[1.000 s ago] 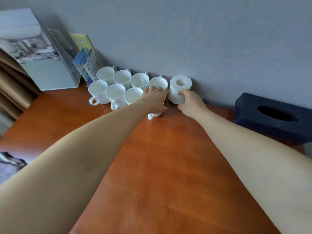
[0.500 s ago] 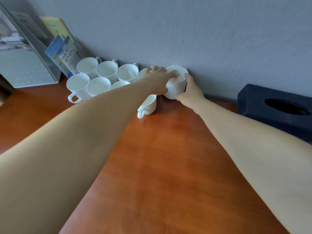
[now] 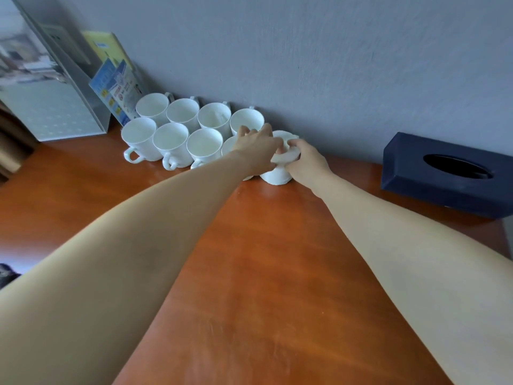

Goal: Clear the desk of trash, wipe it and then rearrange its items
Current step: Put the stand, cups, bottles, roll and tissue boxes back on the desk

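A white toilet paper roll [image 3: 279,175] stands on the brown wooden desk [image 3: 249,273] near the grey wall. My left hand [image 3: 256,150] lies over its top and left side, fingers curled on it. My right hand [image 3: 304,161] grips its right side. Left of the roll, several white cups [image 3: 172,140] stand in two rows against the wall; my left hand hides most of the nearest cup.
A dark blue tissue box [image 3: 447,173] sits at the right by the wall. A grey file holder [image 3: 47,87] with leaflets [image 3: 116,87] stands at the back left. The desk's left edge drops off at the lower left.
My left hand moved from the nearest cup onto the roll. Both hands now hold the roll, which sits slightly nearer to me than before. The camera view shifted.
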The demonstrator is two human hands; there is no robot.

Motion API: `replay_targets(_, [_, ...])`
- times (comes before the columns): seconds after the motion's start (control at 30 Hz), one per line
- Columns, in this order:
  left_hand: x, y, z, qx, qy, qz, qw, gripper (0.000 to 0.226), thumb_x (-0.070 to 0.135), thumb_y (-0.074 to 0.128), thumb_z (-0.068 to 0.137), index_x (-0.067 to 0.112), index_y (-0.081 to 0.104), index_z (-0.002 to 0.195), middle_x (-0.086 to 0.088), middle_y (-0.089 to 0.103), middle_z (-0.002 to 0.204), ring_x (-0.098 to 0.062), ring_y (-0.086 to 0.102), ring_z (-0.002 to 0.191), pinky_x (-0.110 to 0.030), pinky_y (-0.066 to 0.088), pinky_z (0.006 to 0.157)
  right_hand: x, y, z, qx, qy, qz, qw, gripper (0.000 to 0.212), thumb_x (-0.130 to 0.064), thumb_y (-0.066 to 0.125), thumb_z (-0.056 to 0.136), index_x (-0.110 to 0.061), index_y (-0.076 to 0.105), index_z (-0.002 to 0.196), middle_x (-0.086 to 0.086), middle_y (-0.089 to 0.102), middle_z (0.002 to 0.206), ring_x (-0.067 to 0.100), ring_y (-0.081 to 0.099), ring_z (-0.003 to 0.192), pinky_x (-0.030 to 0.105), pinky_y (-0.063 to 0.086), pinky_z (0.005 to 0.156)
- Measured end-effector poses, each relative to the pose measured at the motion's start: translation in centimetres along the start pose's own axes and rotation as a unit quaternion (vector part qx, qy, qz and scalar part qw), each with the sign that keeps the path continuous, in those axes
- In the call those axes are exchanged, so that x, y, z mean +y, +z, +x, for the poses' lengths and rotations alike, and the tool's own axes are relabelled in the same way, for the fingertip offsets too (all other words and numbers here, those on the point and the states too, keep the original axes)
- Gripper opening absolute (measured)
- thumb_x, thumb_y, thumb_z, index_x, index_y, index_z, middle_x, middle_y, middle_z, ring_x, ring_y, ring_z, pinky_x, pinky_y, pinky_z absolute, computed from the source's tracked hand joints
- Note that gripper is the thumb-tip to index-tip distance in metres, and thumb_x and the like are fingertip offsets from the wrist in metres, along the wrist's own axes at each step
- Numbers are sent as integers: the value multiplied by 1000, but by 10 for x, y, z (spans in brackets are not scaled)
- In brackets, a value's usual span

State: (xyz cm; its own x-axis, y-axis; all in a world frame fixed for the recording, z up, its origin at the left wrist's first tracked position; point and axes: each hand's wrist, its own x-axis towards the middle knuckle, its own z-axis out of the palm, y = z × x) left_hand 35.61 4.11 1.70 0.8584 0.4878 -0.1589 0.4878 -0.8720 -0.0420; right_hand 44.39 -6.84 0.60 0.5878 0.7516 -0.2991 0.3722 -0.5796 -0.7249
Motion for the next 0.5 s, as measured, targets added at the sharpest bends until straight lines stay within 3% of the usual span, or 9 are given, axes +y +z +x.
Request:
replay_targets(0.1, [-3, 3, -8, -8, -21, -20, 1000, 45, 33, 62, 91, 33, 48, 134, -5, 42, 134, -26, 55, 116, -49, 21, 110, -2, 5, -3, -43, -10, -41, 998, 64, -12, 51, 90, -31, 34, 149, 9, 49, 139, 30, 50, 123, 39, 45, 101])
replay_targets(0.3, [-21, -17, -42, 14, -33, -17, 999, 63, 40, 64, 87, 25, 37, 143, -8, 40, 141, -29, 42, 130, -54, 17, 113, -20, -7, -24, 20, 6, -98, 995, 57, -13, 51, 92, -21, 38, 147, 9, 42, 147, 30, 47, 129, 36, 46, 98])
replay_targets(0.5, [-70, -46, -122, 42, -56, 16, 997, 60, 43, 59, 89, 26, 36, 142, -6, 39, 145, -26, 38, 136, -55, 13, 114, -84, 19, -82, 12, -84, -242, 967, 45, -20, 54, 92, -20, 46, 137, 9, 50, 135, 33, 41, 126, 41, 45, 94])
